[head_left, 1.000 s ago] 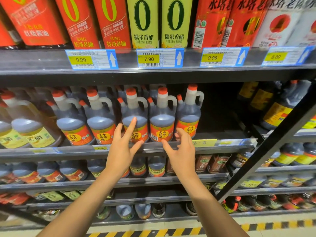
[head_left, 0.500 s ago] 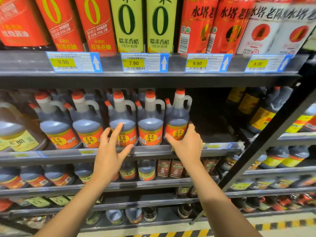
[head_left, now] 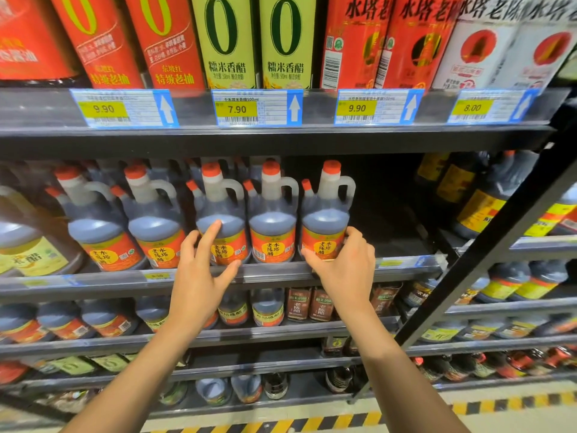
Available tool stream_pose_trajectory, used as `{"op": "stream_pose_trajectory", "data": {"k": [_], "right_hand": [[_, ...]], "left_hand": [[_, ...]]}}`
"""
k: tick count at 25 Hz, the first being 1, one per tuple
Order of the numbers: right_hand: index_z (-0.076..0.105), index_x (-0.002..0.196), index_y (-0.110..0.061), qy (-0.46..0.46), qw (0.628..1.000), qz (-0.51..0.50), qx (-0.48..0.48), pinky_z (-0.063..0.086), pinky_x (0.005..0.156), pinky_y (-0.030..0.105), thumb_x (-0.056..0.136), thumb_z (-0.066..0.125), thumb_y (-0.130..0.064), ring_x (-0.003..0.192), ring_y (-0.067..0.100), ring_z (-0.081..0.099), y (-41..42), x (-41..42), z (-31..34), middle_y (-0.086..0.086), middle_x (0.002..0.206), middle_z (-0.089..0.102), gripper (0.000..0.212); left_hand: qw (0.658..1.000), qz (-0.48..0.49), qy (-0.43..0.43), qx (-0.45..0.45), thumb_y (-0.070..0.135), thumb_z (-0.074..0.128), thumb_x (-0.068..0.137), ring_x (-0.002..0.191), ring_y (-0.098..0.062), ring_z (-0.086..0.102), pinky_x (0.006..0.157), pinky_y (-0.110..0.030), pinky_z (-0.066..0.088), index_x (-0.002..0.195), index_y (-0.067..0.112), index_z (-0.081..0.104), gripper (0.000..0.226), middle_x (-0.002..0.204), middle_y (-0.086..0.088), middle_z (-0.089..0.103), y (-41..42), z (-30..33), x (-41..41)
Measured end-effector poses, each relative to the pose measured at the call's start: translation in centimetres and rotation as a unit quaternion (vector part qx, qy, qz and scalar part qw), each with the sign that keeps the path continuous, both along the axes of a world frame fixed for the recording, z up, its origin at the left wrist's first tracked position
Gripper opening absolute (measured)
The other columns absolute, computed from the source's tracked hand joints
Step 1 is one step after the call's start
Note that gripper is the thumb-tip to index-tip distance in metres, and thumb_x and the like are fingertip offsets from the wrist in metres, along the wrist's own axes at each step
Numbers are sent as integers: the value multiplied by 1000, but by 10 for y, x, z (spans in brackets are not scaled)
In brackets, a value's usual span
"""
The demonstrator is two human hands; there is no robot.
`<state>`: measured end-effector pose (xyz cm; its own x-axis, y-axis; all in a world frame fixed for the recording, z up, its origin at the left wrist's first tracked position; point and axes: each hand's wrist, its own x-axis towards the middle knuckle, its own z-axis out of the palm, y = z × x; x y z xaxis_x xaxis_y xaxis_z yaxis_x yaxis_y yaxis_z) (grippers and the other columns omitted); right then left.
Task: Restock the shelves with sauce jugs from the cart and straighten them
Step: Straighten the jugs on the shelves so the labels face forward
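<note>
A row of dark sauce jugs with red caps and red-yellow labels stands along the front of the middle shelf point(head_left: 281, 270). My left hand point(head_left: 203, 273) reaches up with straight fingers, its index finger touching the third jug point(head_left: 222, 220). My right hand point(head_left: 346, 267) grips the base of the rightmost jug point(head_left: 324, 220), thumb on its left side and fingers curled round its right side. A fourth jug point(head_left: 272, 223) stands between the two hands, untouched.
Right of the rightmost jug the middle shelf has a dark gap point(head_left: 393, 207). Tall red, green and white bottles fill the top shelf point(head_left: 281, 135). More jugs sit on lower shelves. A black diagonal frame bar point(head_left: 487, 245) crosses on the right. Hazard-striped floor tape point(head_left: 312, 423) runs below.
My right hand moved right from in front of the shelf edge and closed round the rightmost jug's base. My left hand stayed at the third jug, fingers still straight.
</note>
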<state>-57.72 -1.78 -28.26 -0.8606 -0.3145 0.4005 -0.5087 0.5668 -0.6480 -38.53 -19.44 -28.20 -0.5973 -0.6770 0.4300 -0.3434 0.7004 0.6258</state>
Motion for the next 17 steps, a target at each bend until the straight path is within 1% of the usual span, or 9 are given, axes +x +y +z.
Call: {"op": "stream_pose_trajectory", "data": {"k": [2,5,8,12,14,15,17], "right_hand": [[49,131,-13,1,1000,-2,-5,52,93,49,69,80,-65,115,29,55,0,2,0,6,122,61,87],[49,132,-14,-2,1000,-7,-5,52,94,48,69,80,-66,115,28,54,-2,4,0,5,123,61,87],[49,132,-13,-10,1000,-12,-8,51,93,47,68,80,-67,115,28,53,-2,4,0,5,122,60,89],[49,132,-14,-21,1000,-11,-10,51,94,45,67,82,-64,116,27,52,-1,5,2,4,122,61,88],[49,132,-15,-24,1000,-13,-6,51,94,46,67,82,-64,116,25,51,-2,5,2,3,122,60,88],[49,132,-15,-26,1000,-16,-2,51,94,46,66,82,-65,116,24,51,-2,4,2,3,122,60,88],[50,130,-17,-26,999,-18,4,52,93,46,66,80,-68,117,23,50,-2,4,2,1,120,60,87]], "left_hand": [[1000,0,0,0,36,71,91,135,-32,41,105,-41,43,152,48,19,82,156,-11,28,0,0,0],[1000,2,6,4,33,72,91,143,-30,35,108,-45,42,153,46,20,82,158,-11,28,0,0,1],[1000,6,6,3,31,72,91,146,-28,31,108,-43,41,154,42,23,81,159,-12,27,2,0,1],[1000,-5,4,-1,30,73,90,133,-33,43,101,-46,48,154,43,23,81,153,-13,32,-2,1,2],[1000,-14,3,-2,29,74,90,128,-34,46,100,-47,49,153,44,23,83,150,-14,34,-4,1,3],[1000,-18,4,0,28,74,90,128,-33,46,102,-45,48,154,44,23,83,149,-15,33,-5,0,4],[1000,-26,5,10,26,75,89,131,-26,42,105,-36,42,156,41,25,85,152,-13,31,-2,-1,7]]}}
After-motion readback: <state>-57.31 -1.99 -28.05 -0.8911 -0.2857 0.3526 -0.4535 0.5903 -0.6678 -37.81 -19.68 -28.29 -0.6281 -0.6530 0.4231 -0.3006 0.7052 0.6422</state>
